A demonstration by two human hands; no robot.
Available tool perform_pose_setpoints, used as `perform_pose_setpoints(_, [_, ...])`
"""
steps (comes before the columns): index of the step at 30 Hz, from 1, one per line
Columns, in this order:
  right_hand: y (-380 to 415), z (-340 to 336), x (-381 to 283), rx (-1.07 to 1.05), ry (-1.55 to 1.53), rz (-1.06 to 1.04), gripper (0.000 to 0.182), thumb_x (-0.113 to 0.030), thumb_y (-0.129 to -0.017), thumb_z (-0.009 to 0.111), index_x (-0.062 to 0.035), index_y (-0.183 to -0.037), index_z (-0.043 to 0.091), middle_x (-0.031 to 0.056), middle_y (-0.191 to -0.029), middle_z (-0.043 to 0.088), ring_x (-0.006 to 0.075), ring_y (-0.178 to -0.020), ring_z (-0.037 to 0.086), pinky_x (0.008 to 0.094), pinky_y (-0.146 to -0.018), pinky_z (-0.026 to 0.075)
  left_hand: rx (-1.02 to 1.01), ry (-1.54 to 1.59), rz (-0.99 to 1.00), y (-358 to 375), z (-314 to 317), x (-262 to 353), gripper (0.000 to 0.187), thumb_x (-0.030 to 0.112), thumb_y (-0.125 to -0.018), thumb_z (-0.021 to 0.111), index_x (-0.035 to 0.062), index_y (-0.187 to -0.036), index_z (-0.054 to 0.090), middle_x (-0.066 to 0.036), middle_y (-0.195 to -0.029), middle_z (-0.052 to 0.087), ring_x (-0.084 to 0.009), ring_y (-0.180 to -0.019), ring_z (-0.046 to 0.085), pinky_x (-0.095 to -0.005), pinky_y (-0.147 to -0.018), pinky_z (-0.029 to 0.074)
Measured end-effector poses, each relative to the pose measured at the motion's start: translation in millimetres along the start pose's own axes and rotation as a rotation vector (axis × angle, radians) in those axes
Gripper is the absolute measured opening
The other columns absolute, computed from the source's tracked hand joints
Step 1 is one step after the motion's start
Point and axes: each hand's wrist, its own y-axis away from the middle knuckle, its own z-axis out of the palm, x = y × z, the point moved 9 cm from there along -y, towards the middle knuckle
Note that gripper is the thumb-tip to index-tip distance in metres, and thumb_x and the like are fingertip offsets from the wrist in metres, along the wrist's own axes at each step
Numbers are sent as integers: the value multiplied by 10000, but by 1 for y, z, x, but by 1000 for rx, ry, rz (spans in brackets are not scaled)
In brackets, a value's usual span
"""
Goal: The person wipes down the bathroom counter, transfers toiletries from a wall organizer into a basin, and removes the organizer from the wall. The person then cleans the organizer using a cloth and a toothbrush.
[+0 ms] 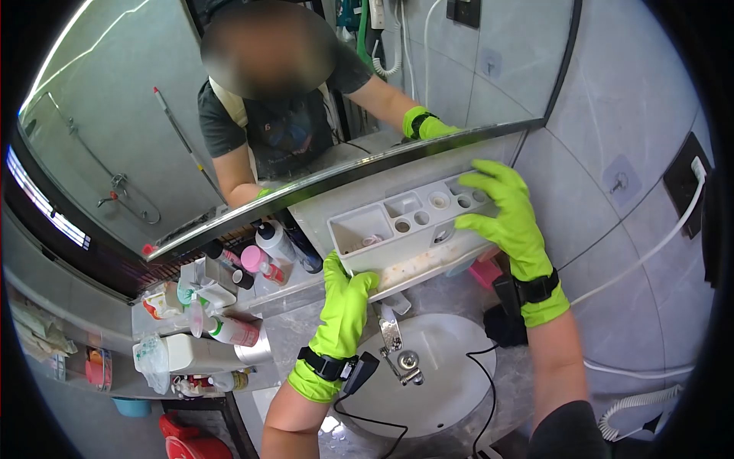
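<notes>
The organizer (405, 222) is touched at left by the left hand (341, 306), grip unclear, and flanked at right by the open right hand (507, 213)

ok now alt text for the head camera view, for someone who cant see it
A person's left hand and right hand, in lime-green gloves, are at opposite ends of a white compartmented organizer, below a wide mirror and above an oval sink with a metal faucet. Assorted bottles stand on the left.
</notes>
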Motion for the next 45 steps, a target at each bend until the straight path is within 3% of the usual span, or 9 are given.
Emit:
perform_pose_setpoints(8, [92,27,89,177,-881,805,674,-506,-1038,553,11,-1468,495,119,-1411,574,219,-1288,536,351,-1087,417,-53,49,-59,5,12,16,520,-15,-830,556,21,-1342,473,-138,-1185,635,-254,-1036,664,-350,-904,551])
perform_pose_setpoints(16, [89,17,102,198,-658,748,588,-449,-1056,543,12,-1421,532,143,-1347,610,228,-1237,566,348,-1055,438,1,69,-127,9,8,13,440,-50,-804,580,17,-1239,588,-163,-1162,658,-294,-1018,669,-358,-881,544])
perform_pose_setpoints(21, [64,-14,90,232,-480,619,536,-413,-1067,537,13,-1392,556,157,-1307,633,233,-1205,585,346,-1035,452,-116,-535,311,12,17,44,359,-89,-759,537,-5,-1103,598,-205,-1132,623,-371,-1017,648,-395,-839,556])
perform_pose_setpoints(25, [59,-28,80,245,-464,639,516,-401,-1074,530,10,-1383,566,164,-1293,641,236,-1192,593,344,-1026,458,-179,-418,220,18,22,48,474,43,-878,499,-3,-1347,453,-199,-1187,601,-351,-994,672,-411,-754,610])
perform_pose_setpoints(30, [95,-20,66,278,-540,777,537,-426,-1080,508,-2,-1406,552,150,-1327,626,225,-1209,583,343,-1035,452,-43,-357,11,36,-8,36,417,78,-903,566,1,-1310,520,-180,-1178,603,-279,-1006,623,-362,-902,524])
perform_pose_setpoints(35, [147,-14,43,297,-802,878,623,-506,-1075,454,-18,-1461,500,124,-1386,593,213,-1245,570,344,-1061,445,-232,-703,442,103,-5,63,321,-72,-850,625,42,-1140,705,-206,-1209,644,-331,-1025,647,-402,-848,554])
perform_pose_setpoints(38, [155,-20,0,334,-1191,951,789,-663,-1042,373,-40,-1523,433,107,-1452,553,222,-1311,539,372,-1128,412,-304,-642,337,132,-6,72,369,-3,-902,652,46,-1268,666,-200,-1278,632,-312,-1072,649,-383,-871,551])
perform_pose_setpoints(40, [137,-45,-32,353,-1131,802,761,-647,-1053,357,-49,-1518,435,120,-1465,540,223,-1308,541,383,-1110,428,-247,-337,187,152,-20,71,435,62,-949,665,22,-1376,590,-172,-1294,640,-262,-1083,649,-360,-902,536])
perform_pose_setpoints(45, [147,-70,-70,308,-970,732,805,-687,-1041,310,-48,-1512,443,133,-1496,518,228,-1345,515,385,-1119,417,-279,-634,302,215,-82,57,664,239,-957,673,9,-1517,400,-103,-1326,613,-200,-1162,595,-331,-954,508])
